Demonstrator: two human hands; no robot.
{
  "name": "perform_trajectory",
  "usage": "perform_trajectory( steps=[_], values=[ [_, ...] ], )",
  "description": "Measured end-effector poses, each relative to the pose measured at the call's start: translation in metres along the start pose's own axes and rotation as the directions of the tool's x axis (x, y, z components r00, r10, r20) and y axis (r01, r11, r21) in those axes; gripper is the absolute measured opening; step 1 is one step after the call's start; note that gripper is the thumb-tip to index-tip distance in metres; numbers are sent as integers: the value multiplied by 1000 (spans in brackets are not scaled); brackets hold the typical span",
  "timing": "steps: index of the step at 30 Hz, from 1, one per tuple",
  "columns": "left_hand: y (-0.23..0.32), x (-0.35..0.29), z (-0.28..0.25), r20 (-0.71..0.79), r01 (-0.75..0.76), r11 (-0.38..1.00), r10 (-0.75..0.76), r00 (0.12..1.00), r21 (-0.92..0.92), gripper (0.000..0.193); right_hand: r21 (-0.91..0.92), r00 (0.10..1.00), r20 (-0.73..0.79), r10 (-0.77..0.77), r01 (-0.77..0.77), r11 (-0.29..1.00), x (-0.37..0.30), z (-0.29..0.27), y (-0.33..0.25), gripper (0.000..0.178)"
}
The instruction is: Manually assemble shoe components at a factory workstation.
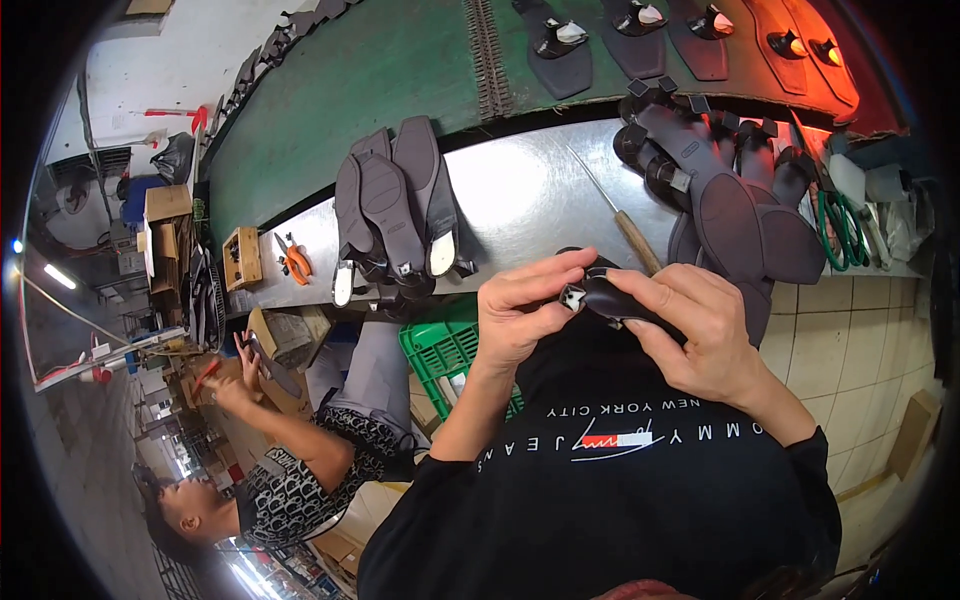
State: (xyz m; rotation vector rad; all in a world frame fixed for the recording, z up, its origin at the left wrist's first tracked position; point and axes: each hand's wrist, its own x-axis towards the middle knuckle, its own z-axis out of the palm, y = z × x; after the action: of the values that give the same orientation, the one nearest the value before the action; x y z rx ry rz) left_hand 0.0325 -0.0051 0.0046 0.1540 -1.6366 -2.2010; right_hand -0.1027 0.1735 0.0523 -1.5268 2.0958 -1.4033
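Both my hands hold a black shoe heel (606,298) in front of my chest, above the near edge of the metal table. The heel is glossy, with a whitish end facing my left thumb. My left hand (520,310) grips its left side, fingers stretched over a dark part behind it. My right hand (700,325) pinches the right side between thumb and fingers. What lies between the palms is partly hidden. Just beyond my hands, an awl (635,240) with a wooden handle lies on the table, its spike pointing away to the left.
Dark shoe soles (388,200) are piled at left on the metal table (520,190), more soles with heels (720,200) at right. Orange-handled pliers (296,262), a wooden box (242,258) and green-handled scissors (840,232) lie farther out. A green belt (400,90) carries soles. A co-worker (330,450) sits left, beside a green crate (430,355).
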Motion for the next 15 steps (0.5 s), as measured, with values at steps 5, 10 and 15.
perform_trajectory(
  steps=[5, 10, 15],
  values=[
    [3, 1, -2, 77, 8, 999, -11, 997, 41, 40, -54, 999, 7, -38, 38, 998, -1, -1, -2, 43],
    [16, 4, 4, 121, -23, 983, 1, 993, 181, 39, -99, 997, 42, -60, 64, 993, 1, -3, -3, 43],
    [17, 4, 11, 113, 12, 966, -43, 993, 260, 40, -147, 993, 113, -27, 44, 988, 1, -3, -5, 42]
  ],
)
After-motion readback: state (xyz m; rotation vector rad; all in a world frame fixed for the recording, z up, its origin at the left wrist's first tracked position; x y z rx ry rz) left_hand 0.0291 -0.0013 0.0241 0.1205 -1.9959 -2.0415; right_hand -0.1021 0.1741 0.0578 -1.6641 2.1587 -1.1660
